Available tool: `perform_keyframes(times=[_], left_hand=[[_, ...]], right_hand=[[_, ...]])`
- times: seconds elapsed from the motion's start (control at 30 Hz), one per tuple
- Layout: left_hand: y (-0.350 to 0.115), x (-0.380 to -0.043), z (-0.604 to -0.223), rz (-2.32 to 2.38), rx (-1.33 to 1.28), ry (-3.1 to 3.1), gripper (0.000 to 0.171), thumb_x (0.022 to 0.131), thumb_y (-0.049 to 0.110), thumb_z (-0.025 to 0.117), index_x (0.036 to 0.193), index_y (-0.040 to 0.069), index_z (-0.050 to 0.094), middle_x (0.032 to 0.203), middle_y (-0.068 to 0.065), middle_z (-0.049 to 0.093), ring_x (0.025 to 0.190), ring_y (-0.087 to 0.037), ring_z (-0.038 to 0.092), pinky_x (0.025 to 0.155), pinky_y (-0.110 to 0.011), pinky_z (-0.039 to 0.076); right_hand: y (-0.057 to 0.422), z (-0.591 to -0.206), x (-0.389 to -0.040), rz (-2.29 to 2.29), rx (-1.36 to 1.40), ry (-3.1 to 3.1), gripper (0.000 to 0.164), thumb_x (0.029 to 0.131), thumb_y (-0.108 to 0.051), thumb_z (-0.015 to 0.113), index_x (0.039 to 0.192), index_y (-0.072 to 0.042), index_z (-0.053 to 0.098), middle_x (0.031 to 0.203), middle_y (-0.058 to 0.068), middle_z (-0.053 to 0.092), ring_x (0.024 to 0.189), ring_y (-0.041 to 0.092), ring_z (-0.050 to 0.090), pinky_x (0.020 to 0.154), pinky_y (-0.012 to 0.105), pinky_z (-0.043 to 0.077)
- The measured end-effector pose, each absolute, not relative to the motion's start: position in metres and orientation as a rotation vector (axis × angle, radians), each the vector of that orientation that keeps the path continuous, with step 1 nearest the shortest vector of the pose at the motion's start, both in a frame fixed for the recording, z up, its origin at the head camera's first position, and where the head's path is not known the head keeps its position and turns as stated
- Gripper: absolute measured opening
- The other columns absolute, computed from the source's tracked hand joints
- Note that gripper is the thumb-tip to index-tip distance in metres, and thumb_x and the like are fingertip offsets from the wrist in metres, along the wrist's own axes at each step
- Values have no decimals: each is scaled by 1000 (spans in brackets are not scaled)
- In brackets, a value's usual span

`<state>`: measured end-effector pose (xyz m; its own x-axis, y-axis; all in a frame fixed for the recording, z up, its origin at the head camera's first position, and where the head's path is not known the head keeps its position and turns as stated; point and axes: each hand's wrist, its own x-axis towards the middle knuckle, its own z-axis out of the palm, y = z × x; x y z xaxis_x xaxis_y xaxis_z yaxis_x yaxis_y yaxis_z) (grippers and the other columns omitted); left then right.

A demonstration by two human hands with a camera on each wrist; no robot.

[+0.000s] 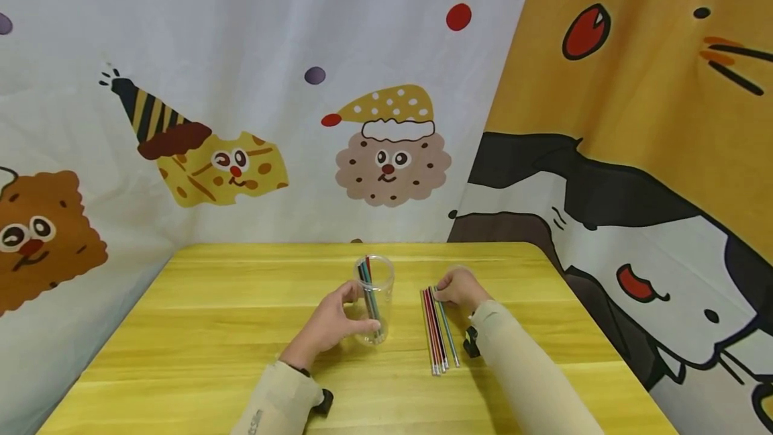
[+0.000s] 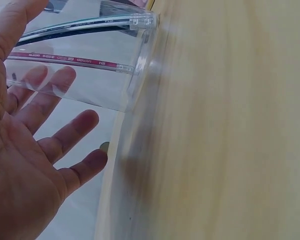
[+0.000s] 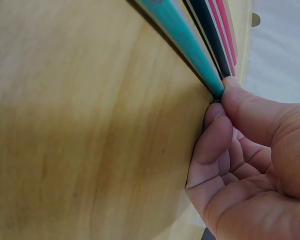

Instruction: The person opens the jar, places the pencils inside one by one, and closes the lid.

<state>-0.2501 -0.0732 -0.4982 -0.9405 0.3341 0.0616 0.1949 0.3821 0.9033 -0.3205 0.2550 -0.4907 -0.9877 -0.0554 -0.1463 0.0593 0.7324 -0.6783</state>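
Note:
A clear plastic cup (image 1: 387, 301) stands upright left of the row of pencils, with a few pencils (image 1: 370, 294) leaning inside it. My left hand (image 1: 329, 321) holds the cup low on its left side, thumb across the front and fingers behind. Through the cup wall in the left wrist view, a red pencil (image 2: 75, 59) and darker ones show. My right hand (image 1: 464, 291) pinches the far end of a teal pencil (image 3: 182, 40) between thumb and fingertip. That pencil lies slanted at the right of a row of red and black pencils (image 1: 432, 331).
The yellow wood-grain table (image 1: 211, 327) ends at a far edge just behind the cup. Beyond it hangs a curtain (image 1: 253, 32) printed with cartoon figures. Dark wrist devices (image 1: 472, 342) sit at the person's light sleeves.

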Motion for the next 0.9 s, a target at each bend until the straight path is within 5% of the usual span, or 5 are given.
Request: perform_keyframes(times=[0.9], left_hand=[[-72,-247,-498,1652,436,2471,61,85,36,94,136,31,62,150,-7,60,146,-37,51,113,-63,48]], right_hand=[[251,-488,-317,-1046,0,2766,15,97,-5,77,107,5,72,102,15,74,85,21,70,73,33,60]])
